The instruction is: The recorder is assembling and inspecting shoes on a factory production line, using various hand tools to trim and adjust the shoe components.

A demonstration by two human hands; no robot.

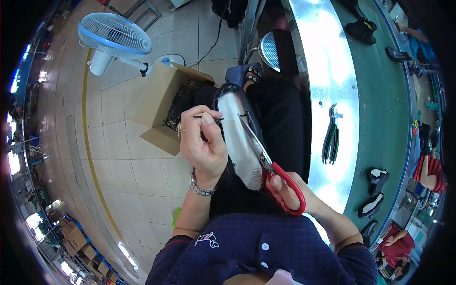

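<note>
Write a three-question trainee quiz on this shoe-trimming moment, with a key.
1. True or false: the right hand holds red-handled scissors.
2. What does the left hand pinch over the upturned shoe: A a black thread, B a brush, C a hammer?
3. Which tool lies on the metal bench edge at the person's right?

Key: 1 true. 2 A, a black thread. 3 the green-handled pliers.
</note>
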